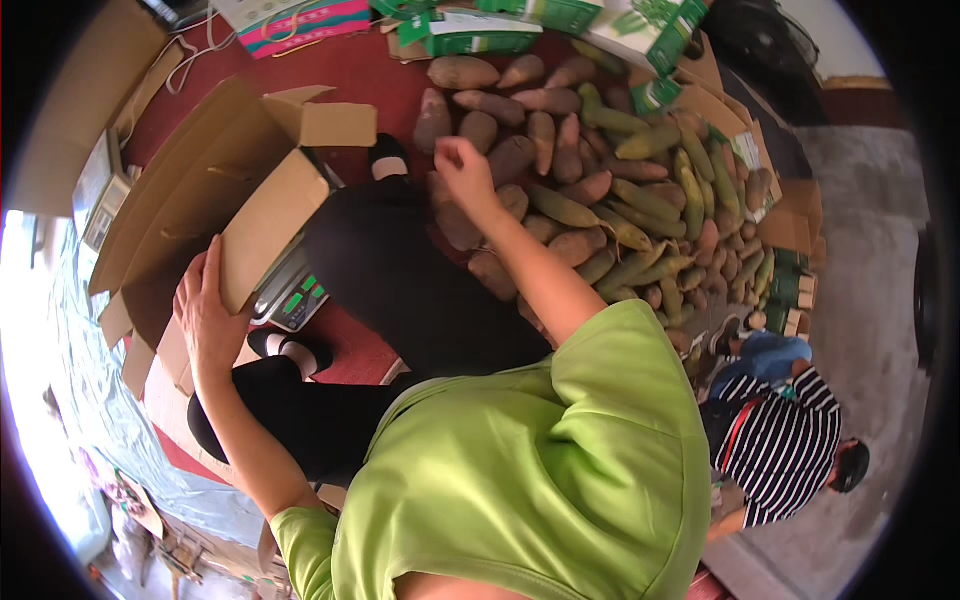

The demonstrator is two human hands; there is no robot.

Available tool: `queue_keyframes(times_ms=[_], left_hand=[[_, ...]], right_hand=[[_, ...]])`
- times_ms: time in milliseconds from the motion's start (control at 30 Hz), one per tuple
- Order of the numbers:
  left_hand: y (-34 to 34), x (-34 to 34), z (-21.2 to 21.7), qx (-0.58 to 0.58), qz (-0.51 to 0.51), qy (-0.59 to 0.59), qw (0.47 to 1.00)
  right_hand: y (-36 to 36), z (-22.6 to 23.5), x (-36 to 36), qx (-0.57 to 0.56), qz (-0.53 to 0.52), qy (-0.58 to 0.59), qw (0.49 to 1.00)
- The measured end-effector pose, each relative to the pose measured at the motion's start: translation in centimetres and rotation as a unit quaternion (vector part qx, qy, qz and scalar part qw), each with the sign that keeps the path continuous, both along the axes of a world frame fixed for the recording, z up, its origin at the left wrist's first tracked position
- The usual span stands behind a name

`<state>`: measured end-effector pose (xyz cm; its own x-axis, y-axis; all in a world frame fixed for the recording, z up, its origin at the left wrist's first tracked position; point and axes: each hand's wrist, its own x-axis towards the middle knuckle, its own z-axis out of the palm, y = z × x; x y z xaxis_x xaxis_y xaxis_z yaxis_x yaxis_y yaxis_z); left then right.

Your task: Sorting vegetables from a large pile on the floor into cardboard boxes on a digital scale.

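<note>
An open cardboard box (180, 190) stands at the left, tilted, with its flaps spread. My left hand (212, 312) grips the near flap, fingers along its edge and thumb on the near side. Partly hidden under the box is a scale (295, 298) with green displays. My right hand (466, 172) is over the left side of a vegetable pile, its fingers curled in and slightly blurred, with no vegetable seen in them. Reddish-brown roots like sweet potatoes (512, 158) lie around it. Long green radishes (640, 200) are heaped to the right.
Green and white cartons (485, 35) and a pink-edged box (295, 25) stand at the back. My black-clad knee (390, 260) is between the box and the pile. At the right, a person in a striped shirt (780, 450) bends near the pile. Blue plastic sheeting (110, 370) lies at left.
</note>
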<state>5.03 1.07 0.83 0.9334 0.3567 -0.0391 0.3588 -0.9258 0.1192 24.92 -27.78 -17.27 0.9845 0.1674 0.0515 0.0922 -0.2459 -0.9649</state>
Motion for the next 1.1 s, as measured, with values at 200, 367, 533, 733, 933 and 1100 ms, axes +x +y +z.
queue_keyframes(times_ms=[200, 367, 533, 733, 933, 1100], left_hand=[[0.0, 0.3, -0.8, 0.016, 0.000, 0.012, 1.000], [-0.1, 0.1, -0.8, 0.030, 0.002, 0.014, 0.999], [-0.3, 0.4, -1.1, 0.034, -0.001, 0.005, 0.999], [-0.4, 0.3, -1.1, 0.041, -0.003, -0.008, 0.999], [-0.5, 0.2, -0.8, 0.032, -0.013, -0.020, 0.999], [-0.6, 0.2, -0.6, 0.021, 0.001, -0.030, 0.999]], right_hand=[[-12.6, -9.1, -10.2, -0.275, 0.048, 0.145, 0.949], [-20.7, -9.8, -13.7, -0.320, 0.021, 0.176, 0.931], [-28.5, -10.0, -10.8, -0.315, -0.205, 0.132, 0.917], [-32.9, -9.4, -6.4, -0.428, -0.348, 0.105, 0.828], [-33.0, -9.1, -4.1, -0.007, -0.363, 0.389, 0.847], [-33.1, -9.5, -2.8, -0.126, -0.321, 0.460, 0.818]])
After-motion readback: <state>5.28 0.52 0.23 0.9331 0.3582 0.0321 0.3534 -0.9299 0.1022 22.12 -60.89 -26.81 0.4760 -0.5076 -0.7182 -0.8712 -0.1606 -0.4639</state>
